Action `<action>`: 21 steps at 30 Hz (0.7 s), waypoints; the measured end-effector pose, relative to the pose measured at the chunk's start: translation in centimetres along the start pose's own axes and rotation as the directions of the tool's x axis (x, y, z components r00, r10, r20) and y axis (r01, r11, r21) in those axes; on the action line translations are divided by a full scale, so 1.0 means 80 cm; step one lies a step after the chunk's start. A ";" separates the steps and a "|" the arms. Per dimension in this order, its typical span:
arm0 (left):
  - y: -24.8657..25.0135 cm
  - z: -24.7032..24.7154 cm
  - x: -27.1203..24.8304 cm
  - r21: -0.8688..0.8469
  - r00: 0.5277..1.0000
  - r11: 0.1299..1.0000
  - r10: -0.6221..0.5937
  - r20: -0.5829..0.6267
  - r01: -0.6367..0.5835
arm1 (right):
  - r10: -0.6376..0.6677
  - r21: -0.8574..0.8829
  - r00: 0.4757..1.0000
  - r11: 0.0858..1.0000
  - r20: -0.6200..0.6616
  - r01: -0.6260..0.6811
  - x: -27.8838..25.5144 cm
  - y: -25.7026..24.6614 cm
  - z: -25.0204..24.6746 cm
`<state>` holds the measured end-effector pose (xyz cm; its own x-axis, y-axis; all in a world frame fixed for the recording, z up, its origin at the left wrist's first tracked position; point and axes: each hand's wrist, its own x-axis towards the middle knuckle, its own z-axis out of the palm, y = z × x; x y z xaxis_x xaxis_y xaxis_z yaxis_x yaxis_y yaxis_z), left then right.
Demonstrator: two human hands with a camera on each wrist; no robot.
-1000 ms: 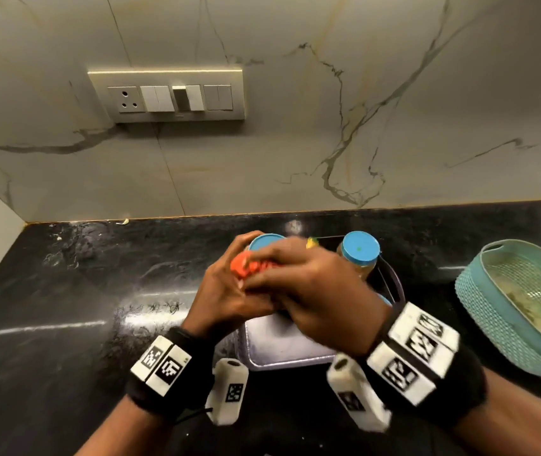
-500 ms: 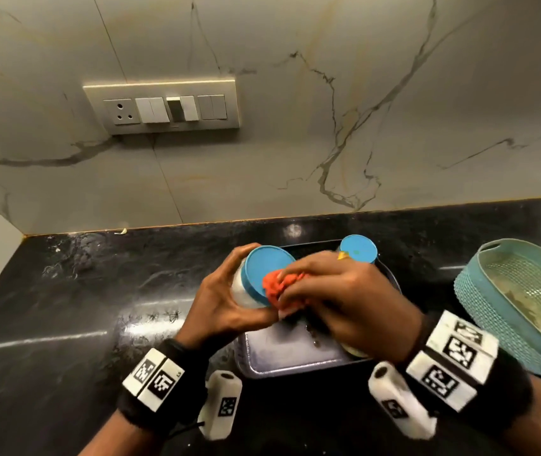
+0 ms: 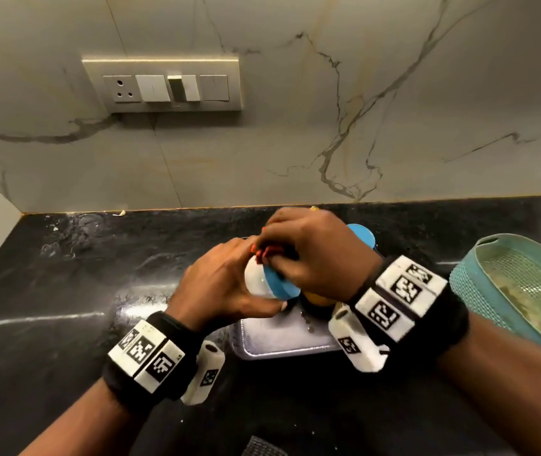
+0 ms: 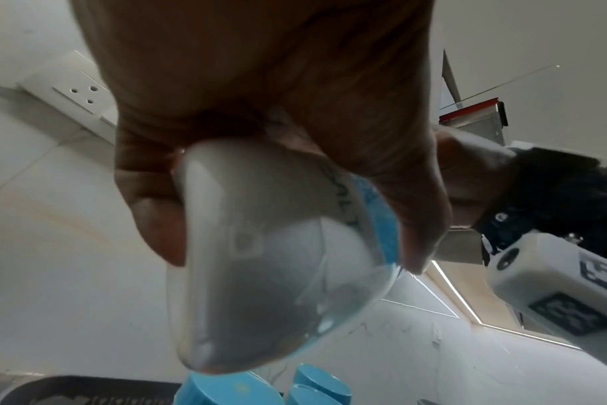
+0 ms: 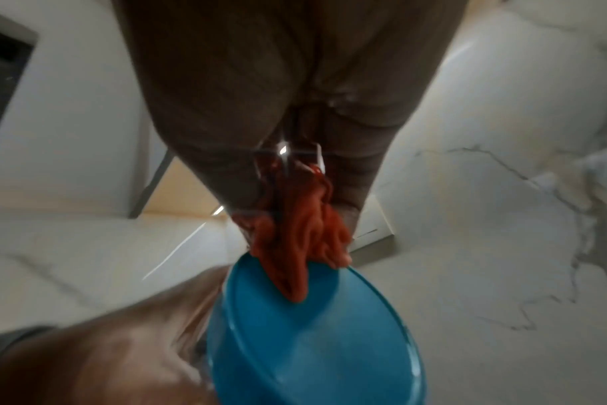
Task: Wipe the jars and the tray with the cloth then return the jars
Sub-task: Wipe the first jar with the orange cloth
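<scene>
Fingers [image 4: 149, 197] of the left hand [image 3: 226, 281] curl round a clear jar [image 3: 257, 281], held tipped on its side above the silver tray [image 3: 282, 340] on the black counter [image 3: 65, 291]. Right hand [image 3: 318, 255] pinches a bunched orange cloth [image 5: 305, 233] against the jar's blue lid [image 5: 316, 342]. Another blue-lidded jar [image 3: 363, 233] stands in the tray behind.

veined marble wall [image 3: 295, 143], switch panel [image 3: 162, 83], black stone counter [image 3: 48, 291].
</scene>
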<state>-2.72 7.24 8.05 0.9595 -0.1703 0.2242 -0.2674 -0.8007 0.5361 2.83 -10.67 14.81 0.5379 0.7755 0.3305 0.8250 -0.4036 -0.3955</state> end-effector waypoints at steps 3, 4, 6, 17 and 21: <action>-0.003 0.003 -0.002 -0.025 0.998 0.998 -0.058 -0.008 0.057 | -0.019 -0.019 1.000 1.000 0.005 0.019 0.002 -0.007 0.005; -0.004 0.002 -0.002 -0.082 0.998 0.994 -0.066 0.000 0.066 | -0.063 -0.061 0.998 0.996 0.023 0.064 -0.006 -0.014 0.011; -0.009 -0.001 -0.005 -0.210 0.996 0.973 -0.092 0.017 0.094 | -0.166 -0.152 0.982 0.972 0.091 0.179 -0.025 -0.027 0.019; 0.006 -0.003 -0.013 -0.657 0.989 0.739 -0.119 0.089 0.148 | -0.014 0.321 0.988 0.945 -0.157 0.064 -0.051 0.006 -0.009; 0.012 0.000 -0.010 -0.609 0.994 0.786 -0.079 0.073 0.107 | -0.118 0.249 0.988 0.959 -0.096 0.139 -0.016 -0.012 -0.009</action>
<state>-3.70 6.63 8.40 0.9816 -0.1475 0.1214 -0.1612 -0.2981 0.9408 1.46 -11.66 15.40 0.4507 0.7673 0.4561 0.8225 -0.1585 -0.5461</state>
